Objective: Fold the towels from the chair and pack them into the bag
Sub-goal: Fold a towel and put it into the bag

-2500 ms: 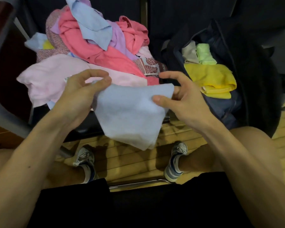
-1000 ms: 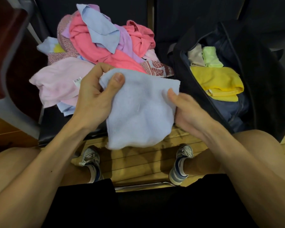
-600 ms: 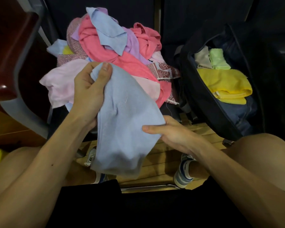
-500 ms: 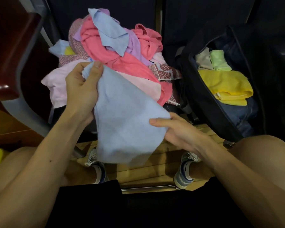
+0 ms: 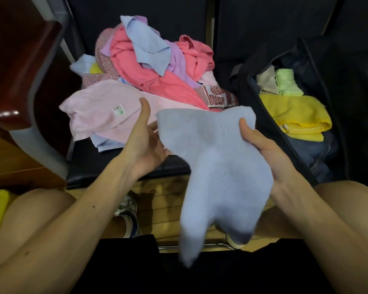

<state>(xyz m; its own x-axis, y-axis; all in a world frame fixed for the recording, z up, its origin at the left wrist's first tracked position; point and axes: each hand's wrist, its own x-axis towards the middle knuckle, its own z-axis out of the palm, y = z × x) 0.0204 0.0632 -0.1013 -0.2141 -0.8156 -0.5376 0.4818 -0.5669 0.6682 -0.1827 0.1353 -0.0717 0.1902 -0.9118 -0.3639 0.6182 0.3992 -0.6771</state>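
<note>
Head view: right hand pinches the blue towel, left hand slack, palm up, at its edge, over a black chair and wooden floor.

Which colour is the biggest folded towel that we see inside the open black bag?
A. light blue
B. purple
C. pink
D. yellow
D: the yellow towel lies folded in the bag, in front of a smaller beige towel and a light green towel.
</note>
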